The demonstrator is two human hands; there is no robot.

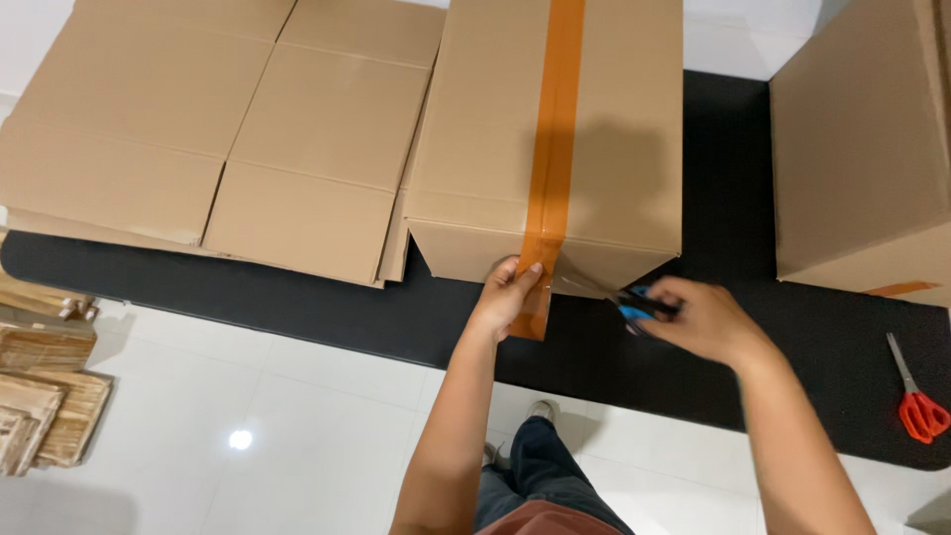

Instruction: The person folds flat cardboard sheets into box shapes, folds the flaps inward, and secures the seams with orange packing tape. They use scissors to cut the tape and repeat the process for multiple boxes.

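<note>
A closed cardboard box (614, 149) stands on a black table (297, 297), with a strip of brown tape (555, 129) running down its top seam and over its near face. My left hand (507, 295) pinches the hanging end of that tape at the box's near lower edge. My right hand (698, 319) holds blue-handled scissors (634, 302), whose blades point left and meet the tape just beside my left fingers.
Flattened cardboard boxes (228, 129) lie on the table to the left. Another upright box (862, 139) stands at the right. Red-handled scissors (916, 401) rest near the table's right front edge. Stacked cardboard (45, 386) sits on the white tiled floor at left.
</note>
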